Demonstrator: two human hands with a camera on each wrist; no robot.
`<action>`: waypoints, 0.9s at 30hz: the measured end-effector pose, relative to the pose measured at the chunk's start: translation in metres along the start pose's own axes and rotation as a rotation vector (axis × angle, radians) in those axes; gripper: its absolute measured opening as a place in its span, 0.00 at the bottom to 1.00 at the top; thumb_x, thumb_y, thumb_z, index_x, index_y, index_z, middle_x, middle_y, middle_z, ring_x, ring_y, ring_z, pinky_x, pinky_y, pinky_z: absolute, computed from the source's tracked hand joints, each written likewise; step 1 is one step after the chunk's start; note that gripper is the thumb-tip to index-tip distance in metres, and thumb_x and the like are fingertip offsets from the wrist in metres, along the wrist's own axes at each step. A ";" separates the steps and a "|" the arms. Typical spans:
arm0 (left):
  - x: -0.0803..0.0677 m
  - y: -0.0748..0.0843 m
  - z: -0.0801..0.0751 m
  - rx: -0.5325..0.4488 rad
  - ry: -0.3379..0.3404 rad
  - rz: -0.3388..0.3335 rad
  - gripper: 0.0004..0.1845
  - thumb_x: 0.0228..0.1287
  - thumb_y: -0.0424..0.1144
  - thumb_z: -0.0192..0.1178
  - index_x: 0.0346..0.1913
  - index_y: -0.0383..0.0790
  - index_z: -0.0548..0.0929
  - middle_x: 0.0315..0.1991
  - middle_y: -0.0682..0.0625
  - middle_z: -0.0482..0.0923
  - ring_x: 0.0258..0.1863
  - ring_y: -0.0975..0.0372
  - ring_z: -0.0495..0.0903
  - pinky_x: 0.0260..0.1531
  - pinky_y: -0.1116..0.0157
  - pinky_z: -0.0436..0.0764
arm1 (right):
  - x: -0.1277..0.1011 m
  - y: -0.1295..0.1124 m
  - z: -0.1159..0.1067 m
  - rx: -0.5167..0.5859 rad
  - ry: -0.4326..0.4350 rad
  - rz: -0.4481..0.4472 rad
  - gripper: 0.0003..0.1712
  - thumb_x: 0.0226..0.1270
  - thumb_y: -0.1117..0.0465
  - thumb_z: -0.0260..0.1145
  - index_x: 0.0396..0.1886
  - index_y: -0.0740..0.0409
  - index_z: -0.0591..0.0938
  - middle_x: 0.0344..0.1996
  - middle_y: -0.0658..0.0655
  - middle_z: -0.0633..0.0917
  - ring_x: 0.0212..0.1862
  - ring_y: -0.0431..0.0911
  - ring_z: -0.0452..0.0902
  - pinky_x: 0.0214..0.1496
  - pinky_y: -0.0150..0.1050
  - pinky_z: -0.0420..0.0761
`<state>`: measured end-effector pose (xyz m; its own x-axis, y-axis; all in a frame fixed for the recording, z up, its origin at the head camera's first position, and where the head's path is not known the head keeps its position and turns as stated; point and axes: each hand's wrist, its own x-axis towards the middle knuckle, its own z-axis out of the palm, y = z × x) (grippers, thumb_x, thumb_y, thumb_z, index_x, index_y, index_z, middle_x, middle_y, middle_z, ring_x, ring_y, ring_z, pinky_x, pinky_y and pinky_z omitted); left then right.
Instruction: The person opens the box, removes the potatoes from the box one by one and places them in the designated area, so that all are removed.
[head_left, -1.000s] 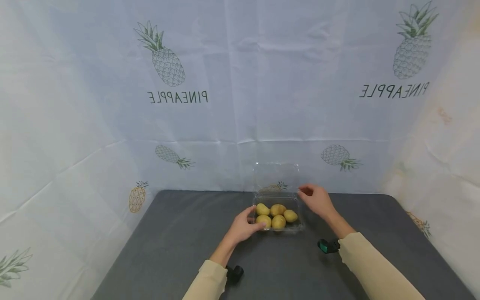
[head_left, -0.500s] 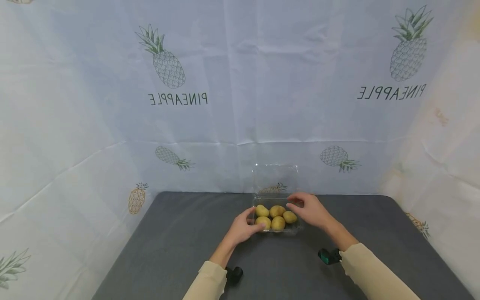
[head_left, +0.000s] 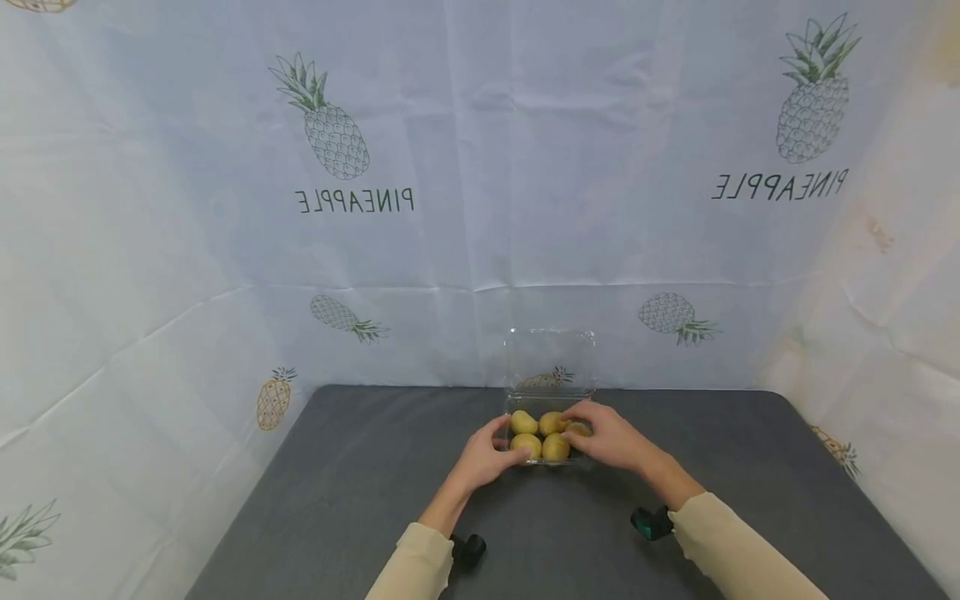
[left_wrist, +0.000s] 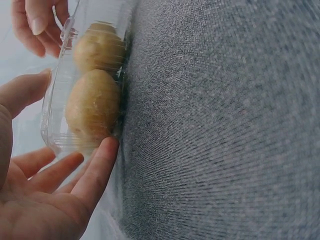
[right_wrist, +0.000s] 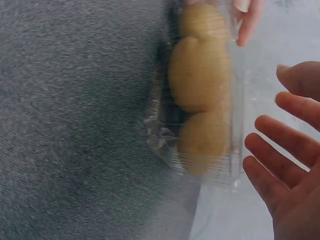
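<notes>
A clear plastic clamshell container [head_left: 517, 400] sits near the table's back edge, its lid [head_left: 551, 354] raised behind. Several yellow potatoes [head_left: 523, 422] lie inside. My left hand [head_left: 480, 454] holds the container's left front corner. In the left wrist view the thumb meets the rim and another fingertip rests low on the end wall. My right hand [head_left: 611, 437] reaches over the right end, thumb and fingers spread around the rightmost potato [head_left: 580, 430], partly covering it. The right wrist view shows those fingers [right_wrist: 280, 155] loosely bent and apart from the container's wall [right_wrist: 237, 125].
A dark grey cloth-covered table [head_left: 360, 500] extends around the container. White curtains [head_left: 480, 167] printed with pineapples hang behind and at both sides. Small black devices [head_left: 651, 523] are worn at the wrists.
My right hand has moved left and down from beside the raised lid to over the rightmost potato. The left hand keeps its place on the container.
</notes>
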<state>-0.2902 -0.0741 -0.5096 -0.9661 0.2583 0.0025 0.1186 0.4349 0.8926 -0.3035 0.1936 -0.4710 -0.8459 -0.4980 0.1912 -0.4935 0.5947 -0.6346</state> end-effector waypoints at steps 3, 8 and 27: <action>0.000 0.000 -0.001 -0.001 0.001 -0.002 0.42 0.65 0.51 0.71 0.76 0.39 0.67 0.72 0.39 0.68 0.58 0.48 0.79 0.47 0.51 0.83 | 0.003 0.001 0.004 -0.037 -0.008 -0.004 0.17 0.73 0.58 0.68 0.56 0.60 0.84 0.53 0.59 0.84 0.57 0.58 0.79 0.57 0.59 0.78; 0.001 -0.001 0.000 0.006 0.004 0.001 0.41 0.65 0.51 0.71 0.76 0.39 0.68 0.72 0.39 0.68 0.58 0.48 0.79 0.47 0.52 0.83 | 0.007 0.004 0.009 -0.055 -0.045 -0.029 0.18 0.69 0.60 0.72 0.55 0.60 0.84 0.52 0.58 0.84 0.53 0.56 0.79 0.53 0.55 0.79; 0.002 -0.005 0.002 -0.010 -0.002 0.011 0.41 0.65 0.51 0.71 0.76 0.40 0.68 0.72 0.40 0.67 0.59 0.47 0.79 0.47 0.51 0.83 | 0.019 0.015 0.019 -0.136 -0.134 -0.040 0.19 0.64 0.51 0.76 0.52 0.53 0.88 0.44 0.46 0.82 0.48 0.48 0.74 0.51 0.51 0.75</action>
<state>-0.2922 -0.0742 -0.5150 -0.9642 0.2649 0.0112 0.1268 0.4238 0.8968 -0.3226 0.1810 -0.4910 -0.7951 -0.5970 0.1069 -0.5565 0.6480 -0.5200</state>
